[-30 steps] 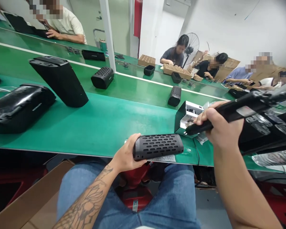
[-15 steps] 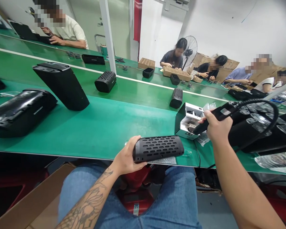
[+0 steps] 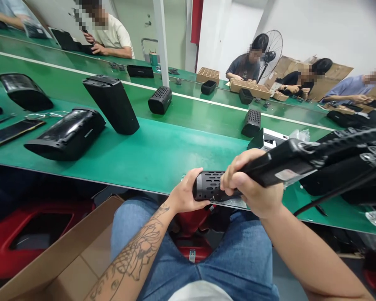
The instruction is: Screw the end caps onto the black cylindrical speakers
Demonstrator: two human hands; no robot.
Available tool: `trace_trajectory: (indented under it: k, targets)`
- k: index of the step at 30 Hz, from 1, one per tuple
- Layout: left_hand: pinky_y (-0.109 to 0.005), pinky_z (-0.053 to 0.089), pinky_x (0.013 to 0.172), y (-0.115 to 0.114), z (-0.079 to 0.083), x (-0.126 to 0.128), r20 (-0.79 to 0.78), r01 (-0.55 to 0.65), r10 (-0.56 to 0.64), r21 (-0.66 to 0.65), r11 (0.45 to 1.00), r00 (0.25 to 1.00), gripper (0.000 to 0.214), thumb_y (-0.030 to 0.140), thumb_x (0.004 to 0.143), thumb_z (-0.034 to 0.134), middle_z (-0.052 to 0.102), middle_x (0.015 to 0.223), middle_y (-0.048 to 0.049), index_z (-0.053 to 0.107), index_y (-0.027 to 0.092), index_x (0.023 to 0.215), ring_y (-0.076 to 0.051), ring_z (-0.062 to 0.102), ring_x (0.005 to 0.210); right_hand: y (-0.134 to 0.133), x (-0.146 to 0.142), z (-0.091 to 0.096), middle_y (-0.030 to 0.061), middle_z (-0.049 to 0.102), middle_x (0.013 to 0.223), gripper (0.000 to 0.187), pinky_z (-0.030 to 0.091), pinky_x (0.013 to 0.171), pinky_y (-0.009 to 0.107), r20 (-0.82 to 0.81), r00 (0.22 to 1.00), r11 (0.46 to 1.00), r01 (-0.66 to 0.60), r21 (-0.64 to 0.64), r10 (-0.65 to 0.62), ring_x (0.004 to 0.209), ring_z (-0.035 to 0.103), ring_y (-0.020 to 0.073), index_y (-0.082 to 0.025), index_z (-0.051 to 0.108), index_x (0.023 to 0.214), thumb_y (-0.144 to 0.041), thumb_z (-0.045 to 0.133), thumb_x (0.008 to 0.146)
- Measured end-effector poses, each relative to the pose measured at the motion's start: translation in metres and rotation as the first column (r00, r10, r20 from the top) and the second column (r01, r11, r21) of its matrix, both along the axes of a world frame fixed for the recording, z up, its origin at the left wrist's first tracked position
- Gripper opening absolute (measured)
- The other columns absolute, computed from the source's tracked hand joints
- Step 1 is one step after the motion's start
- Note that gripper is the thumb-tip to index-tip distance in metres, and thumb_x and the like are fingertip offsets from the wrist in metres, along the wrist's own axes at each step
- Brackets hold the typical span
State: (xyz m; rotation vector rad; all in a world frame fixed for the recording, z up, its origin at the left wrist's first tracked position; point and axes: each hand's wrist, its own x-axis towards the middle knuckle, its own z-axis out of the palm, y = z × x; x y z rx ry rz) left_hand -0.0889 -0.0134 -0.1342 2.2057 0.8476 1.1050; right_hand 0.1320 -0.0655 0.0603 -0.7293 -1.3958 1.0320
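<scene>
Green matte belting (image 3: 163, 154) runs past, and at its near edge the left hand (image 3: 186, 196) clasps one end of a small black speaker (image 3: 208, 186) with a rounded, slotted grille. Fisted round a smooth black power screwdriver (image 3: 285, 165), the right hand (image 3: 253, 188) has swung from the grey metal box (image 3: 266, 140) farther across the belting down onto the speaker, bringing tool to workpiece; its tip is hidden.

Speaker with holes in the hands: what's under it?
A strip of clear plastic shows beneath the speaker, at the green table's edge. The right hand and its black tool cover the speaker's right half, hiding what lies below there.
</scene>
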Motion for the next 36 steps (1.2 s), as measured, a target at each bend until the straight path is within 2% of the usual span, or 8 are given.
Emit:
trace_trajectory:
  k: [3, 9, 15, 19, 28, 30, 33, 36]
  targets:
    - [-0.067, 0.056, 0.134, 0.000, 0.002, 0.001, 0.019, 0.015, -0.015, -0.015, 1.000, 1.000, 0.121, 0.050, 0.084, 0.102, 0.057, 0.172, -0.0213, 0.033, 0.028, 0.181, -0.046, 0.063, 0.160, 0.010, -0.011, -0.007, -0.0035, 0.073, 0.072, 0.035, 0.066, 0.063, 0.041, 0.055, 0.998, 1.000, -0.027, -0.015, 0.028, 0.059, 0.073, 0.0211, -0.029, 0.071, 0.107, -0.049, 0.098, 0.099]
    - [-0.067, 0.058, 0.133, -0.001, 0.004, 0.004, 0.042, 0.010, -0.008, -0.042, 0.999, 0.999, 0.117, 0.051, 0.082, 0.102, 0.061, 0.168, -0.0206, 0.039, 0.027, 0.178, -0.046, 0.064, 0.159, 0.019, -0.025, -0.005, -0.0036, 0.072, 0.068, 0.041, 0.061, 0.057, 0.038, 0.055, 0.996, 0.996, -0.064, -0.055, 0.067, 0.054, 0.068, 0.0196, -0.028, 0.068, 0.098, -0.052, 0.101, 0.094]
    - [-0.067, 0.057, 0.134, 0.000, 0.004, 0.006, 0.056, 0.008, -0.006, -0.044, 0.999, 0.998, 0.118, 0.054, 0.081, 0.103, 0.062, 0.168, -0.0202, 0.041, 0.027, 0.177, -0.045, 0.063, 0.159, 0.022, -0.025, -0.010, -0.0046, 0.069, 0.067, 0.044, 0.062, 0.059, 0.037, 0.068, 0.993, 0.989, -0.092, -0.116, 0.100, 0.056, 0.068, 0.0189, -0.028, 0.065, 0.095, -0.052, 0.101, 0.093]
    - [-0.067, 0.057, 0.134, 0.000, 0.002, 0.006, 0.049, 0.012, -0.011, -0.022, 1.000, 0.999, 0.116, 0.054, 0.084, 0.103, 0.060, 0.170, -0.0224, 0.041, 0.025, 0.178, -0.046, 0.061, 0.161, 0.021, -0.025, -0.010, -0.0036, 0.072, 0.069, 0.042, 0.061, 0.059, 0.035, 0.071, 0.986, 0.983, -0.146, -0.109, 0.154, 0.056, 0.067, 0.0179, -0.027, 0.066, 0.094, -0.048, 0.102, 0.092]
    - [-0.066, 0.057, 0.134, 0.001, 0.004, 0.006, 0.038, -0.005, 0.007, -0.047, 0.999, 0.999, 0.121, 0.054, 0.081, 0.103, 0.061, 0.169, -0.0201, 0.039, 0.028, 0.179, -0.045, 0.064, 0.160, 0.024, -0.027, -0.009, -0.0023, 0.071, 0.065, 0.047, 0.060, 0.056, 0.037, 0.147, 0.971, 0.978, -0.175, -0.116, 0.191, 0.056, 0.068, 0.0206, -0.027, 0.066, 0.089, -0.058, 0.102, 0.090]
    - [-0.065, 0.058, 0.133, 0.000, 0.004, 0.005, 0.028, -0.025, 0.026, -0.032, 0.999, 0.999, 0.120, 0.054, 0.080, 0.103, 0.062, 0.168, -0.0199, 0.039, 0.028, 0.178, -0.044, 0.066, 0.157, 0.022, -0.024, -0.004, -0.0016, 0.073, 0.068, 0.042, 0.061, 0.058, 0.038, 0.149, 0.972, 0.979, -0.162, -0.121, 0.179, 0.058, 0.070, 0.0220, -0.028, 0.070, 0.092, -0.055, 0.101, 0.091]
    - [-0.064, 0.061, 0.128, -0.008, 0.000, 0.008, -0.004, -0.091, 0.091, 0.028, 0.995, 0.996, 0.118, 0.055, 0.082, 0.101, 0.064, 0.166, -0.0202, 0.038, 0.028, 0.178, -0.045, 0.069, 0.153, 0.020, -0.010, 0.014, -0.0052, 0.071, 0.069, 0.039, 0.065, 0.061, 0.039, 0.019, 0.993, 0.990, -0.118, -0.080, 0.120, 0.055, 0.068, 0.0198, -0.030, 0.071, 0.100, -0.051, 0.102, 0.092]
    - [-0.068, 0.060, 0.127, -0.032, -0.009, 0.020, -0.008, -0.297, 0.301, 0.136, 0.945, 0.954, 0.118, 0.057, 0.087, 0.098, 0.063, 0.167, -0.0221, 0.032, 0.028, 0.181, -0.048, 0.068, 0.153, 0.024, 0.025, 0.038, -0.0084, 0.065, 0.066, 0.040, 0.065, 0.060, 0.037, -0.103, 0.994, 0.999, 0.037, 0.039, -0.033, 0.050, 0.064, 0.0169, -0.029, 0.070, 0.099, -0.049, 0.103, 0.089]
